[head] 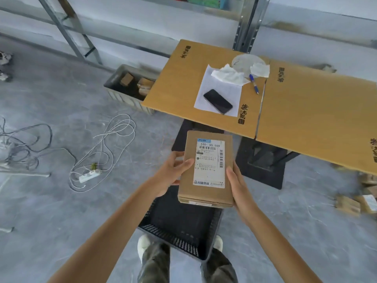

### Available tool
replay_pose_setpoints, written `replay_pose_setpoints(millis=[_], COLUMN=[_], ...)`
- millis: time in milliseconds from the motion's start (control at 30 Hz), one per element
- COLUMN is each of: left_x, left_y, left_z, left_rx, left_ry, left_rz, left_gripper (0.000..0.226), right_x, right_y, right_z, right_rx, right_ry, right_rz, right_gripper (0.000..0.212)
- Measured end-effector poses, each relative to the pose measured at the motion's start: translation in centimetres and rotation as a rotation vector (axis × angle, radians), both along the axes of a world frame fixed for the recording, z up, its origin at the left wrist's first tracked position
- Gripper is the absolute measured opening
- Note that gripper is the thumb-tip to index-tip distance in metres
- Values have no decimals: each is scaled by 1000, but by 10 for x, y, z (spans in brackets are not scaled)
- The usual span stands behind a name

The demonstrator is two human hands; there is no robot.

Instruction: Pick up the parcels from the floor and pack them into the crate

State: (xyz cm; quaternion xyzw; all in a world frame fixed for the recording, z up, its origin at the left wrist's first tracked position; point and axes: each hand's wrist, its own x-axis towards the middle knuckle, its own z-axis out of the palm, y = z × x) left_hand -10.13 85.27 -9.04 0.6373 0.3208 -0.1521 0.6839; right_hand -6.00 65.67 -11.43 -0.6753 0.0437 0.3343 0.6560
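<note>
Table (306,111) is sitting beyond the fingertips and to their right, well apart.

Black crate (169,231) is lying on the floor directly under the fingers, mouth up.

Parcel (208,170) is hanging between both sets of fingers, above the crate's far end, label up, roughly level.

Left hand (171,172) is gripping its left edge, fingertips curling onto the top face. Right hand (238,184) is clamping the right edge, thumb on top; the fingers underneath are hidden.

Loose parcels (346,205) are lying on the floor well right of the right fingers.

Step in hand, I think: lowering it in. Advice:
- Bring it back toward the body so it's centring over the crate.
- Keep it flat and push it into a corner, leaving room for the others.
- Let go only once it's resting on the bottom.
</note>
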Motion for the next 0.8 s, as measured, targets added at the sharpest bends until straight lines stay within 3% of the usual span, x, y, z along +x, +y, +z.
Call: replay_pose_setpoints(millis=[100, 233, 367, 400, 500, 533, 633, 667, 800], left_x=[-19, -36, -65, -75, -103, -111, -126, -129, -130], left_y=[18, 47, 73, 79, 91, 93, 102, 105, 118], left_z=[-43, -106, -180, -204, -277, -299, -367, -391, -483], left_rx=[-78, -113, -56, -40, -29, -23, -13, -22, 19], left_ry=[55, 110, 196, 235, 340, 356, 379, 378, 416], left_rz=[-47, -43, -57, -66, -105, -135, -201, -204, -142], left_gripper=[44, 48, 46, 48, 44, 40, 38, 41, 40], right_x=[-24, -58, -112, -123, -147, -153, -169, -171, -148], right_y=[18, 56, 98, 108, 134, 138, 138, 134, 151], right_z=[-37, -90, -158, -178, -238, -264, -360, -394, -457], right_rx=[-88, -206, -236, -262, -355, -393, -469, -485, -430], right_ry=[47, 188, 431, 478, 615, 645, 686, 708, 743], right_rz=[-28, -126, -220, -264, -314, -304, -225, -198, -103], right_gripper=[49, 26, 54, 53, 19, 21, 60, 63, 41])
